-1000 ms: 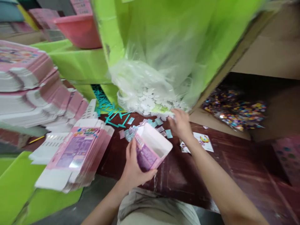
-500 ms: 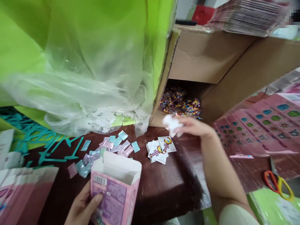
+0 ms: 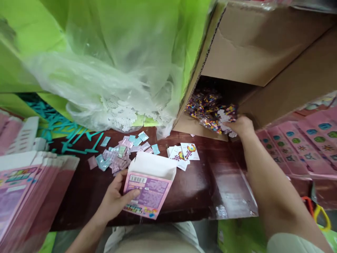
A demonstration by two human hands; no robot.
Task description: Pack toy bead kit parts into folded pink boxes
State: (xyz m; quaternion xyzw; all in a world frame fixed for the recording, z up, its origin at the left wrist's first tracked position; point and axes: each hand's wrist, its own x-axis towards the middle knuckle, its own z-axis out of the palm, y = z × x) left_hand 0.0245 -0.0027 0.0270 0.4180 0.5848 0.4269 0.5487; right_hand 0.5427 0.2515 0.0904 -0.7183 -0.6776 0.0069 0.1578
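Holding 1 open pink box [image 3: 151,195].

Single head-worn camera, viewpoint above the near edge of the glossy dark red-brown tabletop [image 3: 193,189], facing forward and down, bare left hand [image 3: 117,196] and bare right hand [image 3: 241,127] at close range.

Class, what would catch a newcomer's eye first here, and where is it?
Probably the open pink box, held by the left hand at lower centre. Next, the right hand holding a white perforated piece over colourful bagged pieces in the cardboard carton, right of centre.
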